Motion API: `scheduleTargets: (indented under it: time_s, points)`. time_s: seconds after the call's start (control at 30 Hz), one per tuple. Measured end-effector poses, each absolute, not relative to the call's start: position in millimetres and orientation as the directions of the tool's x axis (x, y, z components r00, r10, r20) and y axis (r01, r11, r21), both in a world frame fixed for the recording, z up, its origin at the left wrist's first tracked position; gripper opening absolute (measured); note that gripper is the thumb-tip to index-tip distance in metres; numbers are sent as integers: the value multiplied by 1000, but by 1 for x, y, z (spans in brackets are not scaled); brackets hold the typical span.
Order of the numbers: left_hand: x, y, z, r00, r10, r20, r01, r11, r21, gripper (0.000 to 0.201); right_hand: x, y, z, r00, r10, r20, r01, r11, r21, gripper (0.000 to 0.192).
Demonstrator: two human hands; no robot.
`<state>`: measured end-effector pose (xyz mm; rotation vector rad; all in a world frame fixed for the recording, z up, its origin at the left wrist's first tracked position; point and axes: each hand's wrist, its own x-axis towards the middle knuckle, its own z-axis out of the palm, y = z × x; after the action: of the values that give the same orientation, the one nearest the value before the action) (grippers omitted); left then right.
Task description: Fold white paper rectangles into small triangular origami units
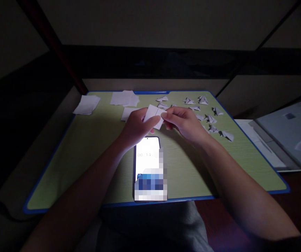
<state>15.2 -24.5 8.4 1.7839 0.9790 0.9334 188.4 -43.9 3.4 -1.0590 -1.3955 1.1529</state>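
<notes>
Holding a small white paper piece [154, 115] between them, the left hand [137, 126] and right hand [184, 122] meet above the middle of the green worktop [87, 150]. Each grip is narrow, pinched onto the paper: the left thumb lies across its lower edge, and the right fingertips close on its right corner. The paper is partly folded, lifted clear of the worktop, and sits just above the top end of a phone [149, 168].

That phone lies flat, screen lit, directly under the hands and between the two forearms, its near end at the worktop's blue front rim.

To the far left, a stack of flat white sheets [87, 105] rests at the corner, partly over the rim. A second loose stack [125, 98] lies along the far edge, and one more sheet [128, 113] shows just behind the left hand, partly hidden by it.

To the right, a scatter of small folded paper shapes [210, 119] spreads from the far edge toward the right rim, near the right hand; some are hidden behind the knuckles.

Beyond the right rim lies a grey folder-like case [289, 136]. The room is dim, so finer fold details cannot be made out.
</notes>
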Motion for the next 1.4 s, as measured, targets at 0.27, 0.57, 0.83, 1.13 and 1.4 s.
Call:
scheduleTargets:
  time_s: [0.27,0.57,0.83,1.13,1.4]
  points:
    - [12,-22,9,448,884,130,134,-210,968,20,188,-46,5,-214,972,93,-156,60,-986,32]
    - [12,-18,5,460,884,88,7,-103,995,20,192,-46,5,-290,957,12,-242,-61,-968,19]
    - [11,-19,9,507,861,40,-22,-34,999,21,191,-48,7,-313,950,18,-233,-58,-971,19]
    - [11,-21,13,546,838,22,-75,23,997,20,192,-49,7,-328,944,28,-254,-60,-965,23]
    - [10,-20,13,559,828,-31,-31,58,998,20,192,-48,6,-325,945,25,-236,-55,-970,20]
